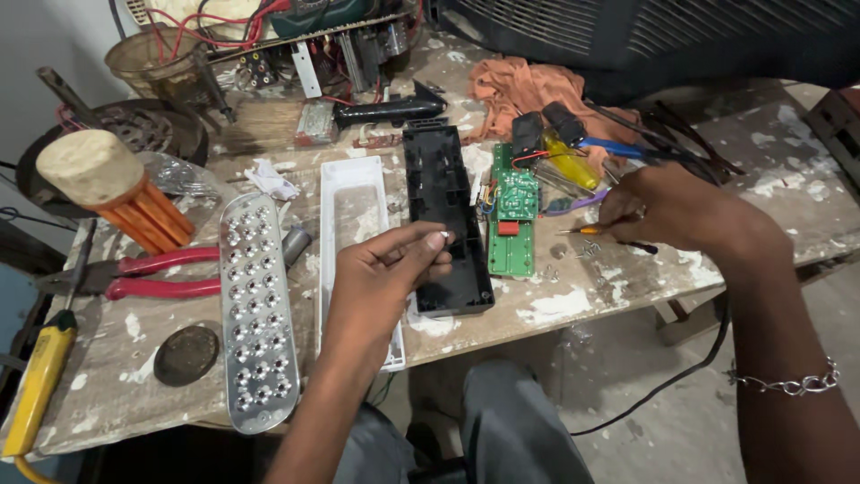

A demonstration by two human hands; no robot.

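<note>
On the bench: a black plastic case (pixel 445 215) lies long-ways, open side up; every place below is told from it.
Left hand: the left hand (pixel 387 273) sits over the near end of the case, fingers pinched narrow on a small silver bit (pixel 436 238), most likely a screw.
Right hand: the right hand (pixel 663 208) is to the right of the case, fingers curled shut around a small screwdriver (pixel 598 235) with a yellow handle.
Green board: the circuit board (pixel 513 220) lies just right of the case, touching its edge or nearly so.
Loose screws: tiny screws (pixel 587 251) lie right of the case, near the screwdriver tip.
White tray: a white cover (pixel 343 206) lies just left of the case.
Light panel: a silver lamp plate (pixel 255 309) lies further left.
Doing it well: I think a firm pinch keeps the tiny bit from dropping, and a flat case helps too.
</note>
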